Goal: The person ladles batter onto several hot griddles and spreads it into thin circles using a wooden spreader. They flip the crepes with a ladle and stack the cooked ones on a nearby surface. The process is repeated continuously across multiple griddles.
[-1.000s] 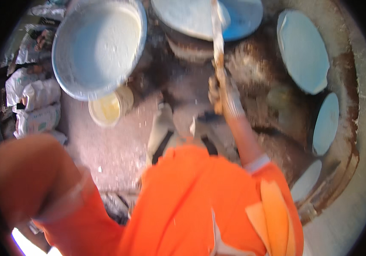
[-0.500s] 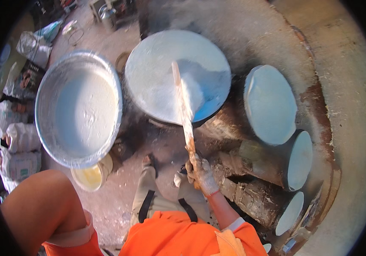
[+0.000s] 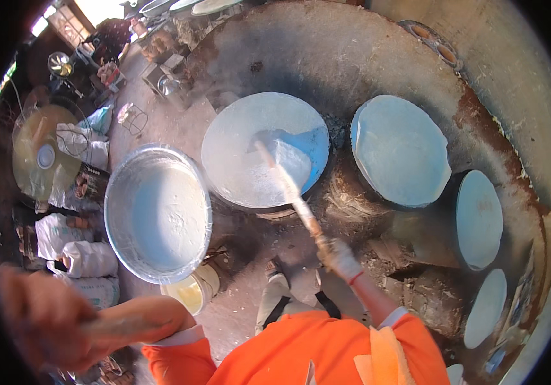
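My right hand, in a pale work glove with a red cuff edge, is closed round the lower end of a long wooden stick. White coating covers much of the stick. Its far end reaches over a large round, white-coated pan, where a bluish patch and a whitish mound lie near the tip. Whether the tip touches the surface I cannot tell. Close to the camera at the lower left, my bare left hand is raised and blurred, its fingers smeared by motion.
A wide metal basin of white, creamy liquid stands left of the pan, above a bucket with yellowish contents. More round pale tops line the right, on sooty stove bases. White sacks and a fan are at left.
My left hand has come into view at the lower left. The view has shifted, showing more of the room beyond. My right hand still grips the stick over the same pan.
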Action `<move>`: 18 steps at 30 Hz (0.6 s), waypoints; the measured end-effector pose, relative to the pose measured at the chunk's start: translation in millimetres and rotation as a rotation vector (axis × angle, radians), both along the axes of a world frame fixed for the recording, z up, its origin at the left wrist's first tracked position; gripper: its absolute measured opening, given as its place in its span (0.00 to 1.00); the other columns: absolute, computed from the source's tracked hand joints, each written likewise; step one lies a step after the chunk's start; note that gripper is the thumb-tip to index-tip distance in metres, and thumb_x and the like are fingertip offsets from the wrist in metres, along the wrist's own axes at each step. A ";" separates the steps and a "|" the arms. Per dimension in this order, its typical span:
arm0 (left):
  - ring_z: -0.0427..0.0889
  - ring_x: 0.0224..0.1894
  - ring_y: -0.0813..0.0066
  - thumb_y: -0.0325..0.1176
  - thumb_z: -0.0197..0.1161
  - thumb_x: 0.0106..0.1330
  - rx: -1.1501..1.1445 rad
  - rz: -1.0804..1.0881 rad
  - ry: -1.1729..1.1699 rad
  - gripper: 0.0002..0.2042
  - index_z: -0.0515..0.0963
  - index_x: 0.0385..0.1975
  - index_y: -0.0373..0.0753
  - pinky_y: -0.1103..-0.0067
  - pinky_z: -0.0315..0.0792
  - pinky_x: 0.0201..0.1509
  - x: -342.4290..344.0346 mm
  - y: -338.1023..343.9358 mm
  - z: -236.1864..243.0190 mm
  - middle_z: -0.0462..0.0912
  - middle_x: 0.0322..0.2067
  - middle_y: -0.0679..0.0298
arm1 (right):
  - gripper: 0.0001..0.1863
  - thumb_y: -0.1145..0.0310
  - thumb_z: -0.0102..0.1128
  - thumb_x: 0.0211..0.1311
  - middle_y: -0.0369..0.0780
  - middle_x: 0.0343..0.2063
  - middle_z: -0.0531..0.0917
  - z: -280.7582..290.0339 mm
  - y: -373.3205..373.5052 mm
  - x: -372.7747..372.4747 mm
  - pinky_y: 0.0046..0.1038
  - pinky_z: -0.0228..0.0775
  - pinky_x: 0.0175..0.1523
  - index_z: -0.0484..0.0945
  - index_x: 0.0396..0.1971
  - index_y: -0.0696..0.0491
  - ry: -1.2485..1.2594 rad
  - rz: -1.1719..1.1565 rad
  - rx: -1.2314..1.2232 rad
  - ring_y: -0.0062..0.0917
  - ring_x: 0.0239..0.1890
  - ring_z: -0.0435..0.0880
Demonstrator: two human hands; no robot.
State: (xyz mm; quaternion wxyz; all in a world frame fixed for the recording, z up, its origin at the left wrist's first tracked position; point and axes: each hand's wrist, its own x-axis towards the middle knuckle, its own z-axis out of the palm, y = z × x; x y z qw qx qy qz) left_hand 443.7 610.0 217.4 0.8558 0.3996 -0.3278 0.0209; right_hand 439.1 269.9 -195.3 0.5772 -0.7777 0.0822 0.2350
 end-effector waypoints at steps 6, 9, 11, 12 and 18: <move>0.48 0.04 0.89 0.46 0.41 0.68 0.242 0.456 0.462 0.20 0.61 0.51 0.37 0.88 0.44 0.04 16.4 -31.7 -129.5 0.60 0.15 0.70 | 0.24 0.48 0.46 0.60 0.33 0.07 0.68 40.9 -14.8 34.1 0.21 0.59 0.12 0.71 0.16 0.53 0.161 -0.254 0.222 0.17 0.05 0.65; 0.51 0.06 0.89 0.43 0.44 0.67 0.298 0.577 0.738 0.17 0.64 0.48 0.37 0.89 0.45 0.06 4.3 -47.0 -171.6 0.61 0.15 0.70 | 0.23 0.49 0.47 0.60 0.35 0.09 0.71 15.3 -10.6 9.1 0.24 0.60 0.13 0.74 0.18 0.53 -0.018 0.123 -0.004 0.19 0.08 0.69; 0.52 0.06 0.89 0.39 0.41 0.69 0.298 0.517 0.829 0.13 0.65 0.45 0.38 0.89 0.47 0.07 -1.4 -55.8 -198.5 0.62 0.15 0.70 | 0.22 0.51 0.48 0.60 0.36 0.09 0.72 -18.0 -35.8 9.9 0.25 0.60 0.13 0.74 0.18 0.54 -0.197 0.091 -0.255 0.20 0.09 0.71; 0.52 0.07 0.89 0.38 0.40 0.69 0.322 0.495 0.897 0.13 0.64 0.45 0.38 0.89 0.48 0.08 -5.5 -59.9 -208.2 0.62 0.17 0.70 | 0.21 0.53 0.48 0.59 0.36 0.09 0.72 -18.0 -52.7 16.9 0.25 0.60 0.13 0.74 0.19 0.55 -0.197 0.025 -0.316 0.21 0.09 0.72; 0.53 0.09 0.88 0.37 0.40 0.68 0.321 0.347 1.077 0.13 0.64 0.46 0.37 0.88 0.51 0.11 -8.2 -97.0 -233.2 0.63 0.18 0.69 | 0.18 0.52 0.51 0.58 0.35 0.11 0.72 41.6 -45.3 69.7 0.24 0.60 0.14 0.76 0.26 0.52 0.237 0.122 0.256 0.18 0.10 0.70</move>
